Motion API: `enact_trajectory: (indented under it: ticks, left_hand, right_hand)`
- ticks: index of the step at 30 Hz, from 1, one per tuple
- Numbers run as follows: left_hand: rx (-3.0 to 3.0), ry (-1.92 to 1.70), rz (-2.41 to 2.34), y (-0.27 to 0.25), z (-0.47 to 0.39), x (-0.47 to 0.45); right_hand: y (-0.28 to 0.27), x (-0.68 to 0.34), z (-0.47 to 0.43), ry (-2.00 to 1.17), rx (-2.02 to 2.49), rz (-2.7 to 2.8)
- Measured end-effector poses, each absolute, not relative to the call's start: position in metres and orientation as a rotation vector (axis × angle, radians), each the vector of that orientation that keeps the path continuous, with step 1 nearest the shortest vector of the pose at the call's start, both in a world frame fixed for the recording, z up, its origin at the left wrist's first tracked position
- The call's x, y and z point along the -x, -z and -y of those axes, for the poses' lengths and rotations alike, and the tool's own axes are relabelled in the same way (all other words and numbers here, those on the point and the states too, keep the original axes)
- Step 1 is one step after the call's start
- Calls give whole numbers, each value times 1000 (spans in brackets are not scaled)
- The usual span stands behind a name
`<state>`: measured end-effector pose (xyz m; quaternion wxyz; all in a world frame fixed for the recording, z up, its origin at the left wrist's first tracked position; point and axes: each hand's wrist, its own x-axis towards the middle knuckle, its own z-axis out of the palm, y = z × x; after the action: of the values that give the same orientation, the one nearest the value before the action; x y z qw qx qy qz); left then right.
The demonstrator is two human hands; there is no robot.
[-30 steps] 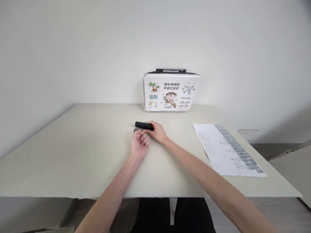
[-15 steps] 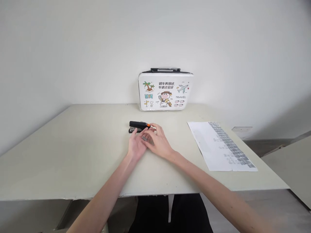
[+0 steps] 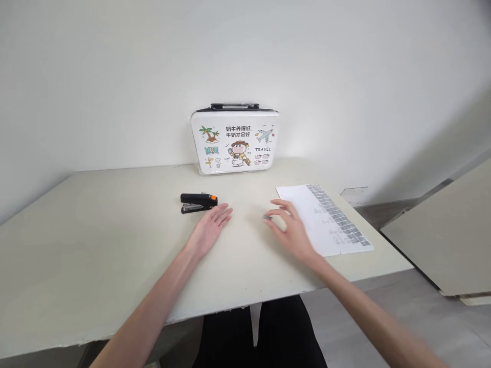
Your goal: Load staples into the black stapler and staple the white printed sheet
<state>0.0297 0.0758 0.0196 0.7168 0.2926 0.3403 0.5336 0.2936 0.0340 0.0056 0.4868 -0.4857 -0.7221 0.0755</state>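
Between the thumb and fingertips of my right hand (image 3: 289, 227) is a small grey strip of staples (image 3: 267, 217), held just above the table, left of the paper. The other fingers of that hand are curved and apart. My left hand (image 3: 209, 226) is open with its fingers stretched, and nothing lies in it. Its fingertips are at the right end of a black stapler (image 3: 198, 202) with an orange button; whether they touch it I cannot tell. The stapler stands on the table with its jaw gaping to the left.
A white printed sheet of paper (image 3: 307, 204) with a grey patterned edge lies under and beyond my right hand. At the back, a white cartoon carry case (image 3: 238, 143) with a black handle leans on the wall. The pale table (image 3: 95, 245) has its front edge near my legs.
My right hand has moved right, away from my left palm, carrying the strip of staples that lay there. My left hand stays open near the stapler. The view has turned slightly right.
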Motion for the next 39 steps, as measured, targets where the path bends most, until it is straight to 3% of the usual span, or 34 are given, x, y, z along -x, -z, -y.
enact_trajectory:
  ticks: [7,13,24,32,39]
  left_hand:
    - [-712,-1215,-787,-29,-74,-40]
    - [-761,-1203,-814,-27,-74,-39]
    - [-725,-1264,-887,-30,-78,-34]
    - [-656,-1313,-946,-29,-81,-28]
    - [-1395,-1354,-1504,-8,-79,-16]
  right_hand:
    - [18,-483,-23,-100,1796,1405]
    - [40,-553,-20,-26,2056,1305]
    - [33,-545,-13,-111,2031,1222]
    - [29,-503,24,9,1842,1298]
    - [22,-450,35,-147,1682,1668]
